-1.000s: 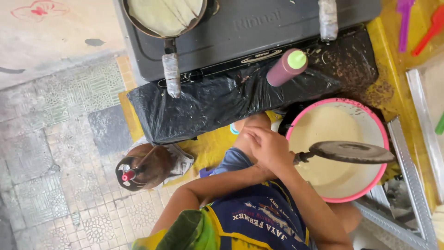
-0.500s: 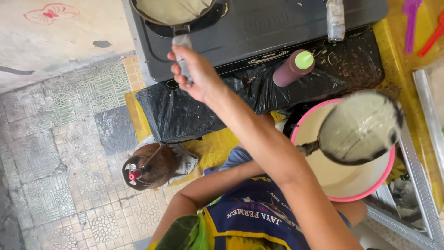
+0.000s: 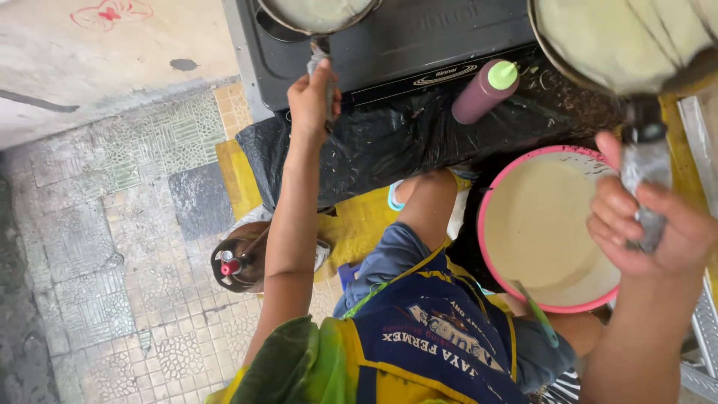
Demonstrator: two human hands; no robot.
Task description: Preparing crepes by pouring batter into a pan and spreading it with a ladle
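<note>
My left hand (image 3: 310,101) grips the wrapped handle of a frying pan (image 3: 318,13) that sits on the dark stove (image 3: 419,37) at the top; pale batter covers its bottom. My right hand (image 3: 651,228) holds the handle of a second pan (image 3: 628,41), lifted at the upper right, its inside coated with thin pale batter. Below it stands a pink-rimmed basin (image 3: 499,187) full of cream-coloured batter.
A purple squeeze bottle with a green cap (image 3: 485,91) lies on black plastic sheeting (image 3: 374,146) in front of the stove. A small dark pot with a red-tipped tool (image 3: 232,262) stands on the tiled floor. A green stick (image 3: 537,314) rests by the basin.
My left hand reached from my lap up to the stove pan's handle and closed on it. My right hand lifted the second pan from above the basin to the upper right.
</note>
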